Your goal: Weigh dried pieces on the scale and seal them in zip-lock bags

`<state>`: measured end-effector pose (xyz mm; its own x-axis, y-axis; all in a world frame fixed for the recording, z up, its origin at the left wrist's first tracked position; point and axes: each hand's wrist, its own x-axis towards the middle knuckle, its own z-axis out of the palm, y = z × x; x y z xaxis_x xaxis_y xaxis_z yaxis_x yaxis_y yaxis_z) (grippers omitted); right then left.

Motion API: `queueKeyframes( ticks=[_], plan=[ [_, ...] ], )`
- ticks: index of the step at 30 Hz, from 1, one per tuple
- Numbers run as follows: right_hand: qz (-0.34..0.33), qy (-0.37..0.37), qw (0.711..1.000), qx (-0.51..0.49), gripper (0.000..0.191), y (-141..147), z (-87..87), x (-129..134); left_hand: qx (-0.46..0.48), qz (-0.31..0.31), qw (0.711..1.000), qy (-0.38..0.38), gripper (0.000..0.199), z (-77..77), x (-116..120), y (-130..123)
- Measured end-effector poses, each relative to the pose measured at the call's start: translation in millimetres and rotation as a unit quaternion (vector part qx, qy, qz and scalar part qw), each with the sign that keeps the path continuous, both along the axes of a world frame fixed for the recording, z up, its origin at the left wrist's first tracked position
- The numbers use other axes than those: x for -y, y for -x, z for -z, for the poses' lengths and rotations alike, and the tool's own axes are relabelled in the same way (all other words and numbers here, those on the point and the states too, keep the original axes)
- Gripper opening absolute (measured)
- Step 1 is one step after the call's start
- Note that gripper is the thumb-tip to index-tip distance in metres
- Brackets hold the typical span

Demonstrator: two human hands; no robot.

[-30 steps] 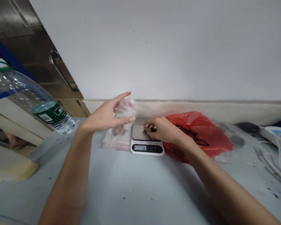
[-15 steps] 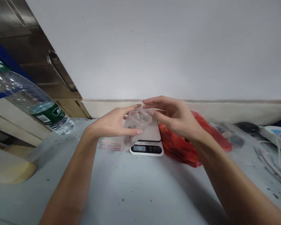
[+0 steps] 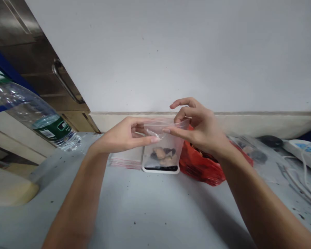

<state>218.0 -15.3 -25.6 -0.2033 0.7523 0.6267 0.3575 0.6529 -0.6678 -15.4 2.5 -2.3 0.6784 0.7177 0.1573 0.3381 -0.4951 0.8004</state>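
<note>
A clear zip bag (image 3: 175,145) hangs between my hands, with several brown and dark dried pieces (image 3: 163,155) in its lower part. My left hand (image 3: 126,136) grips the left side of its top, thumb in front and fingers behind. My right hand (image 3: 197,128) pinches the upper right edge between thumb and a finger, the index finger raised. Behind and below the bag is a white digital scale (image 3: 160,170), its pan and display mostly covered. A stack of flat zip bags (image 3: 125,159) lies left of the scale.
An open red plastic bag (image 3: 204,169) with dark contents sits right of the scale. Beyond it are another clear bag (image 3: 251,148), a black object (image 3: 269,141), a white power strip (image 3: 305,152) and cables. A water bottle (image 3: 41,114) tilts at left; a wall stands behind.
The zip bag has been turned and spread wider, so its contents now show and it covers the scale's display. My right hand has shifted to the right and grips the bag's edge.
</note>
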Motion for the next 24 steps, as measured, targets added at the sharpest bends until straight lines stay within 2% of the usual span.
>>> queueKeyframes(
  ticks=[2, 4, 7, 11, 13, 17, 20, 24],
  plan=[
    [0.001, 0.007, 1.000, 0.007, 0.043, 0.2, -0.7, -0.1, -0.002, -0.027, 1.000, -0.010, 0.028, -1.0, 1.1, -3.2],
    [-0.018, 0.050, 0.998, 0.016, 0.046, -0.1, -3.6, 1.2, 0.003, -0.054, 0.998, -0.019, 0.021, -0.9, 0.9, -5.1],
    [-0.020, 0.103, 0.994, 0.023, 0.048, -1.2, -9.1, 3.7, 0.016, -0.091, 0.996, -0.018, 0.016, 0.1, -0.4, -6.0],
    [0.004, 0.086, 0.996, 0.008, 0.044, -4.7, -12.4, 3.1, 0.045, -0.141, 0.989, -0.019, 0.015, 0.2, -0.4, -7.3],
    [0.007, 0.085, 0.996, -0.005, 0.042, -7.4, -12.2, 2.0, 0.074, -0.144, 0.987, -0.010, 0.014, -0.3, 0.1, -8.5],
    [0.015, 0.099, 0.994, -0.054, 0.045, -11.3, -11.7, 2.1, 0.122, -0.145, 0.982, 0.010, 0.027, -1.4, 0.3, -8.8],
    [0.006, 0.094, 0.993, -0.069, 0.047, -10.5, -12.2, 3.3, 0.121, -0.140, 0.983, -0.007, 0.025, -2.6, 1.6, -7.4],
    [-0.023, 0.084, 0.995, -0.038, 0.046, -8.7, -12.7, 4.2, 0.111, -0.119, 0.986, -0.043, 0.019, -4.5, 6.4, -8.5]
  ],
)
